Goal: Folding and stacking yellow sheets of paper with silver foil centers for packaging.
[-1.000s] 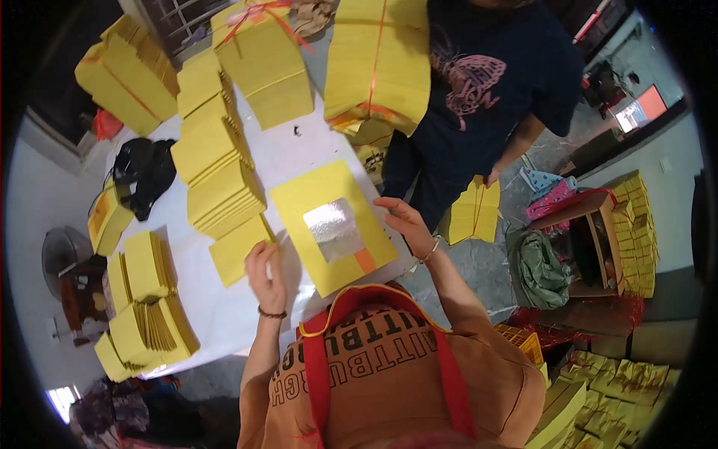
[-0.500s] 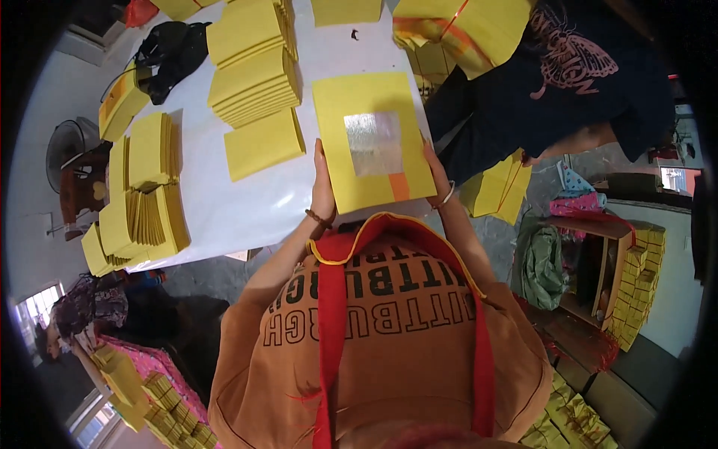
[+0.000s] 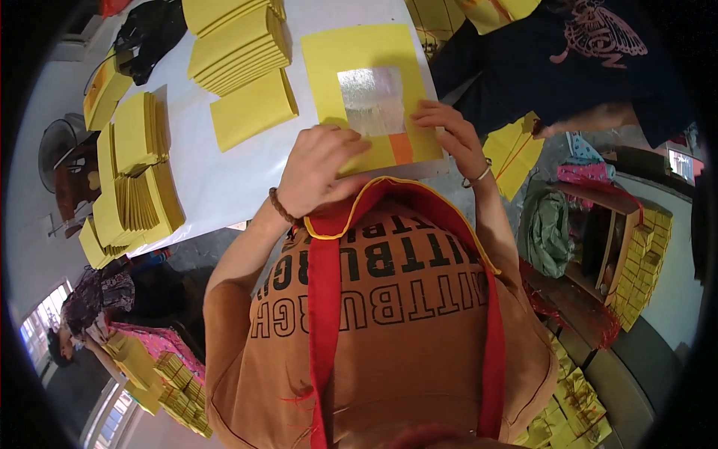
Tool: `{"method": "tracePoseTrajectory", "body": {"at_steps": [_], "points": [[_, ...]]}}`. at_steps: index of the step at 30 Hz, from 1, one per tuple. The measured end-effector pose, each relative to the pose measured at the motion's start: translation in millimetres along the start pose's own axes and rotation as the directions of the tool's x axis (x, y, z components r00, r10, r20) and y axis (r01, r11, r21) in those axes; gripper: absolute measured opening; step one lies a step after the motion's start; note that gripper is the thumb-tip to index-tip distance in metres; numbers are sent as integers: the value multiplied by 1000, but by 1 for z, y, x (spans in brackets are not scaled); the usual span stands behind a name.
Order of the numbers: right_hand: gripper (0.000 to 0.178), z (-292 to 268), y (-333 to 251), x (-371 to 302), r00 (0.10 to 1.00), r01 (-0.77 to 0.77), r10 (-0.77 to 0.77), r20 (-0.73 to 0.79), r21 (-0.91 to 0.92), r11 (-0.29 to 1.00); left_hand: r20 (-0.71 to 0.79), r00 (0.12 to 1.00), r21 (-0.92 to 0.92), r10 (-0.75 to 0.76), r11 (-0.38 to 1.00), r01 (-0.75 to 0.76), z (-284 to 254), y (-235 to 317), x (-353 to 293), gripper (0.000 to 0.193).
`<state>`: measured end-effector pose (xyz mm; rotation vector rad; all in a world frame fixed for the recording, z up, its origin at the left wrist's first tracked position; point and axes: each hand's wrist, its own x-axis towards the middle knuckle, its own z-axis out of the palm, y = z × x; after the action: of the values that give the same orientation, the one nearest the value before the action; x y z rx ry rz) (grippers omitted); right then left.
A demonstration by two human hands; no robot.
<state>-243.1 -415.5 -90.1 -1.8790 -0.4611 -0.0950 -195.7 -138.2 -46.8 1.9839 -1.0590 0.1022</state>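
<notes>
A stack of yellow paper sheets (image 3: 321, 67) lies on the white-covered table in front of me, with a silvery square and an orange strip on its top face. My left hand (image 3: 318, 165) is over the stack's near left corner, slightly blurred, fingers loosely bent and apart, the thumb lower by the near edge. At the right edge my right hand (image 3: 458, 138) has its fingers stretched out, their tips at the paper. Neither hand grips anything that I can make out.
Folded yellow paper bundles (image 3: 239, 52) line the white table (image 3: 202, 179), with more bundles (image 3: 138, 138) at its left edge. A black bag (image 3: 153, 37) lies at the far left. Across the right side stands a person in a dark shirt (image 3: 523, 75), beside a tied yellow bundle (image 3: 512, 153).
Both hands have left the sides of the yellow stack. The left has come over its near left corner, and the right has lifted with fingers spread at its right edge.
</notes>
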Motion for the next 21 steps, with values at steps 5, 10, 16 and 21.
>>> {"method": "tracePoseTrajectory", "body": {"at_steps": [5, 10, 16, 21], "points": [[23, 15, 8, -2, 996, -78, 77, -35, -1, 997, 286, 951, 216, 120, 958, -186, 6, 9, 8, 28], [36, 18, 12, -2, 994, -35, 45, -99, 105, 994, 217, 966, 166, 143, 969, -181, 8, 5, 13, 15], [52, 22, 21, -7, 992, -22, 39, -116, 140, 990, 261, 961, -43, -93, 993, 108, 5, 1, 18, 6], [57, 26, 26, -8, 988, -75, 93, -121, 151, 986, 366, 847, -192, -385, 860, 474, 6, -2, 19, 9]]}}
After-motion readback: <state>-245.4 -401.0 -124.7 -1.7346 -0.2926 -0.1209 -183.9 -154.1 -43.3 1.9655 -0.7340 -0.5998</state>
